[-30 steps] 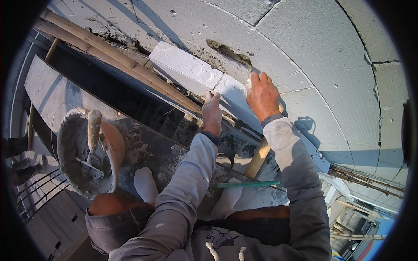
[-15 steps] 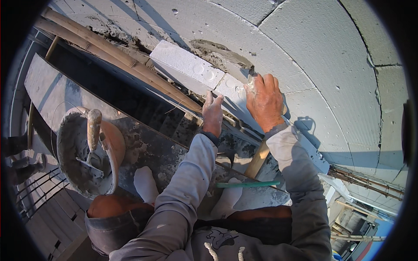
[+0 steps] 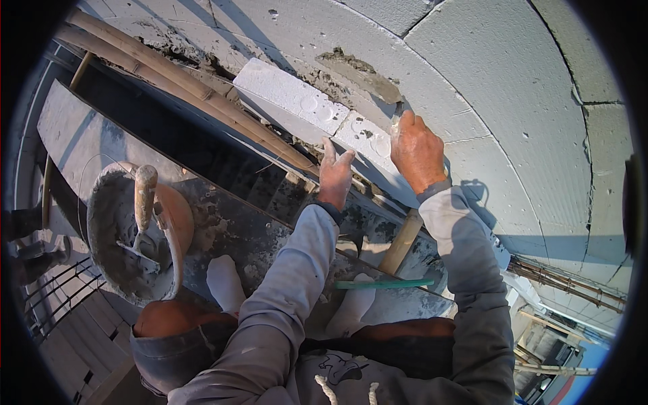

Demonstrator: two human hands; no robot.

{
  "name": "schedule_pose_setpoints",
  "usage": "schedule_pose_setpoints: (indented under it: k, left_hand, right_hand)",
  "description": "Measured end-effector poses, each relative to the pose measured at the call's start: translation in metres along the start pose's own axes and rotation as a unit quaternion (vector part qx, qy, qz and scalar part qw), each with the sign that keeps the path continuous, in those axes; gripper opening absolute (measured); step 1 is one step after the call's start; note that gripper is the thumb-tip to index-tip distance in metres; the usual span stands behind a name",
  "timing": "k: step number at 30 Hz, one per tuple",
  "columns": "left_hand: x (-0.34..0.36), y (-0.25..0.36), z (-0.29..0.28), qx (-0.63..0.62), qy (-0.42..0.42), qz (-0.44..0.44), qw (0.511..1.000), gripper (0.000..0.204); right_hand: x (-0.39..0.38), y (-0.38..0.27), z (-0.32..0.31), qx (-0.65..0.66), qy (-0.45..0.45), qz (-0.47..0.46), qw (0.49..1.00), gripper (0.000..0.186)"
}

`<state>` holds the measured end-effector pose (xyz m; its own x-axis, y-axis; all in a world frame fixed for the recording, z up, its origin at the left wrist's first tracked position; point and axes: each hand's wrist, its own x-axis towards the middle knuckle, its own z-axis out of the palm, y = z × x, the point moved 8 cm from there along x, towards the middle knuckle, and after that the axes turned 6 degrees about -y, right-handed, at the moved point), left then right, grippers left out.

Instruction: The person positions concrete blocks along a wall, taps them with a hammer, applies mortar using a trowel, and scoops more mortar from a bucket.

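Observation:
My right hand (image 3: 417, 150) grips a trowel (image 3: 386, 89) near its neck, and grey mortar covers most of its blade. The blade lies close against the pale wall, just behind a row of white blocks. Two blocks meet at a narrow joint: the left block (image 3: 287, 101) and the right block (image 3: 372, 150), the latter partly behind my right hand. My left hand (image 3: 335, 177) has its fingers apart, with its fingertips at the front edge of the blocks near that joint. It holds nothing.
A bucket of mortar (image 3: 179, 216) stands at left on a stained board (image 3: 223, 226), a second wooden-handled tool (image 3: 144, 196) resting in it. Bamboo poles (image 3: 196, 91) run beside the blocks over a dark gap. A green strip (image 3: 385, 284) lies near my feet. The wall (image 3: 513, 101) rises beyond.
My right hand has shifted slightly right, carrying the trowel with it. Its blade now shows more fully above the blocks. My left hand has moved slightly right along the block edge.

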<state>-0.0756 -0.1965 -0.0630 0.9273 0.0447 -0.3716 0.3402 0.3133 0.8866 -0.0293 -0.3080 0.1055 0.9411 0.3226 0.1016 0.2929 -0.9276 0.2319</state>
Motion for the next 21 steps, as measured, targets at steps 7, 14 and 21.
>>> schedule_pose_setpoints:
  k: [7,14,21]
  left_hand:
    - [-0.007,0.013,0.004,-0.007,-0.018,-0.038,0.999,0.079]
    - [-0.006,0.005,0.0,-0.014,-0.026,-0.06,0.998,0.081]
    - [-0.006,0.006,0.006,0.016,-0.005,-0.044,0.999,0.082]
  right_hand:
    - [-0.003,-0.009,-0.003,0.068,0.011,-0.043,0.997,0.025]
    - [-0.003,-0.01,0.002,0.059,-0.044,-0.001,0.997,0.023]
    - [0.012,0.019,0.03,0.06,-0.117,0.032,0.991,0.02]
